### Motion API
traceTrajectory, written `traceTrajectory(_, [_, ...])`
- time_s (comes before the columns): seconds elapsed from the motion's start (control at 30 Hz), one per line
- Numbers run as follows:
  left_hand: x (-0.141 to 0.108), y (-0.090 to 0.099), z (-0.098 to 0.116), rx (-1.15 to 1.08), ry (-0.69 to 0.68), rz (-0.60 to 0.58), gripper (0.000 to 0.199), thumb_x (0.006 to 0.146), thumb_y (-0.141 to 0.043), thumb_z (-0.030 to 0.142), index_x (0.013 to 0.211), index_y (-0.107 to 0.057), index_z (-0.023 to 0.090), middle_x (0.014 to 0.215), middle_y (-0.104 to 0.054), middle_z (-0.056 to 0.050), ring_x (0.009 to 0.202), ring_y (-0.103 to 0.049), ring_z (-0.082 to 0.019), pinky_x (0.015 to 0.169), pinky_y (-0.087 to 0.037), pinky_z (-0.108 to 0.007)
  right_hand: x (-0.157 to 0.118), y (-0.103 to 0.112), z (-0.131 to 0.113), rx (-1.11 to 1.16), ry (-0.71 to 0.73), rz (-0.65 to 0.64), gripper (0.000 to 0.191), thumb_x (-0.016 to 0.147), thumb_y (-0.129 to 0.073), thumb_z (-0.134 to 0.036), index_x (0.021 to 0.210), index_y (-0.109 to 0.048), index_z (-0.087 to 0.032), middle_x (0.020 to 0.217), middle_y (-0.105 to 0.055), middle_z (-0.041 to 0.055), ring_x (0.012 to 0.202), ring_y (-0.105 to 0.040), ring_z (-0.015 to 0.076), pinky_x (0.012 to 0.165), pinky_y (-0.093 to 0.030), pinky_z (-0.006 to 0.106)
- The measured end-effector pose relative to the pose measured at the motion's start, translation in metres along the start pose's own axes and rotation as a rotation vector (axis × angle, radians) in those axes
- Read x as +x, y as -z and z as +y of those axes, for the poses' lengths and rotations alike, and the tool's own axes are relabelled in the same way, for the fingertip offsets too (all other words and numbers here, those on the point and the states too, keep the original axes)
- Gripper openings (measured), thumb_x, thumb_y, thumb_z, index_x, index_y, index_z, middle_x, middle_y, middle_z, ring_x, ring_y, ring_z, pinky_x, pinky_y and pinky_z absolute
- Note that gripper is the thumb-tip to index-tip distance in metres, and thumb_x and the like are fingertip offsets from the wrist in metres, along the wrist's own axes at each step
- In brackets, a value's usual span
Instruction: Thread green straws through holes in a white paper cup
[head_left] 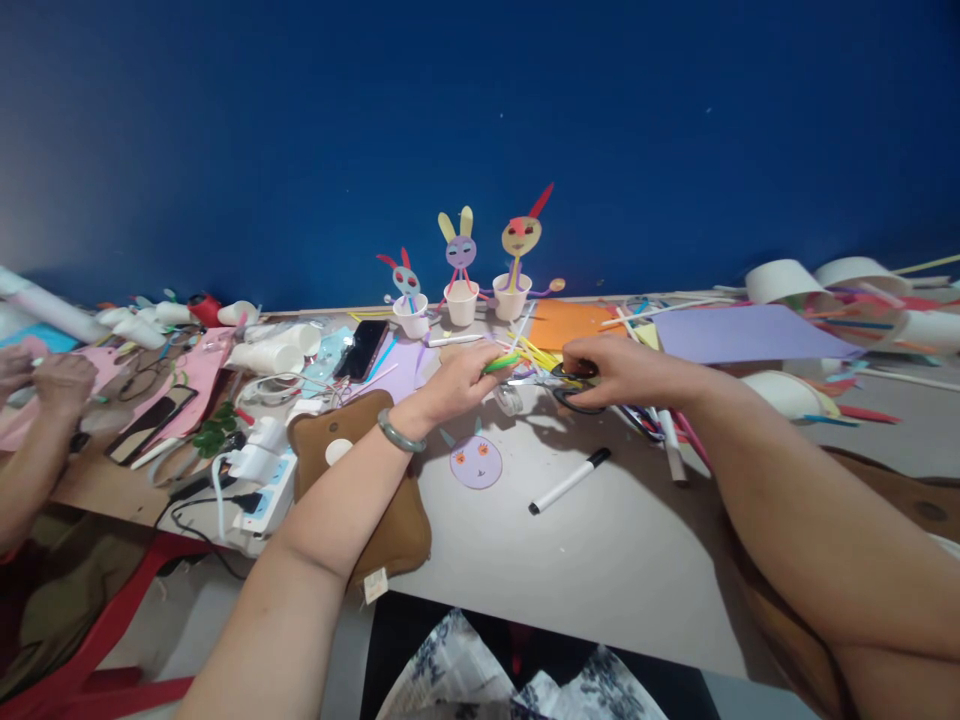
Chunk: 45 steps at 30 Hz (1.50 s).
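Observation:
My left hand (463, 382), below a bangle on the wrist, is closed on green and yellow sticks (501, 364). My right hand (611, 368) has its fingers in the black handles of the scissors (576, 388), whose blades point left toward my left hand. Just below the blades lies a clear roll of tape (508, 400). A purple paper face (476, 462) with orange eyes rests on the table in front of my hands. To its right lies a white marker (568, 482) with black ends.
Three cup puppets (461, 300) stand against the blue wall. A brown cushion (405, 520) lies under my left forearm, beside a power strip (271, 490). Another person's hands (60, 385) are at the far left. Purple paper (750, 333) and paper cups (787, 282) lie right.

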<state>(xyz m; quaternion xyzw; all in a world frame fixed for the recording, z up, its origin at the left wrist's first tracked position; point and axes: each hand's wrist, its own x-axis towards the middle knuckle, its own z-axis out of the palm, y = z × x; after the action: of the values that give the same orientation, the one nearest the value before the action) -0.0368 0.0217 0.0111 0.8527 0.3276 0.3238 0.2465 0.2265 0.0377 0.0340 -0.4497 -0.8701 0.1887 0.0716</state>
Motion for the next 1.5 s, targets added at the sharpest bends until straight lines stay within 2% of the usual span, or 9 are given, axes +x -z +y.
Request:
traceTrajectory(0.33, [-0.002,-0.003,-0.012,0.111,-0.048,0.001,0.028,0.103,-0.045,0.038,0.086,-0.056,0.018,0.083,-0.061,-0.003,0.077,-0.053,-0.016,0.073,-0.037,-0.029,0.000,-0.002,0.002,0.014,-0.034,-0.032,0.032,0.067,-0.068,-0.036,0.065,-0.039,-0.024,0.059,-0.041,-0.0058,0.058,-0.034,0.0127,0.057,-0.023,0.030])
traceTrajectory(0.77, [-0.002,-0.005,-0.012,0.135,0.006,0.007,0.022,0.102,-0.046,0.032,0.090,-0.058,0.018,0.087,-0.065,-0.004,0.080,-0.056,-0.017,0.075,-0.040,-0.029,0.003,-0.005,0.001,-0.001,-0.041,-0.035,0.031,0.067,-0.069,-0.035,0.062,-0.041,-0.024,0.056,-0.041,-0.0062,0.055,-0.035,0.0122,0.055,-0.024,0.030])
traceTrajectory(1.03, [-0.001,-0.004,-0.010,0.138,0.027,0.042,0.025,0.101,-0.047,0.035,0.085,-0.057,0.018,0.082,-0.062,-0.003,0.075,-0.053,-0.016,0.072,-0.038,-0.029,0.003,-0.005,0.000,-0.002,-0.069,-0.034,0.030,0.068,-0.069,-0.038,0.063,-0.044,-0.024,0.057,-0.045,-0.0055,0.055,-0.037,0.0126,0.055,-0.025,0.029])
traceTrajectory(1.27, [-0.001,-0.005,-0.015,0.039,0.114,0.174,0.028,0.096,-0.052,0.038,0.076,-0.052,0.019,0.071,-0.054,0.000,0.067,-0.047,-0.014,0.066,-0.036,-0.028,0.005,-0.007,0.003,-0.023,-0.079,0.034,0.029,0.070,-0.067,-0.043,0.065,-0.045,-0.024,0.060,-0.051,-0.0030,0.057,-0.042,0.0142,0.056,-0.028,0.029])
traceTrajectory(1.4, [0.000,-0.004,-0.018,-0.097,0.165,0.280,0.022,0.092,-0.057,0.035,0.078,-0.054,0.019,0.071,-0.054,0.002,0.067,-0.048,-0.013,0.066,-0.038,-0.027,0.009,-0.006,0.010,-0.100,-0.168,0.080,0.028,0.071,-0.067,-0.044,0.067,-0.048,-0.024,0.064,-0.058,0.0002,0.061,-0.050,0.0172,0.058,-0.032,0.030])
traceTrajectory(1.5, [0.002,-0.002,-0.018,-0.184,0.192,0.349,0.020,0.090,-0.060,0.035,0.079,-0.057,0.018,0.071,-0.056,0.002,0.068,-0.049,-0.012,0.068,-0.040,-0.026,0.013,-0.005,0.018,-0.151,-0.287,0.135,0.025,0.074,-0.065,-0.045,0.071,-0.053,-0.024,0.073,-0.065,0.0050,0.068,-0.056,0.0207,0.060,-0.034,0.031])
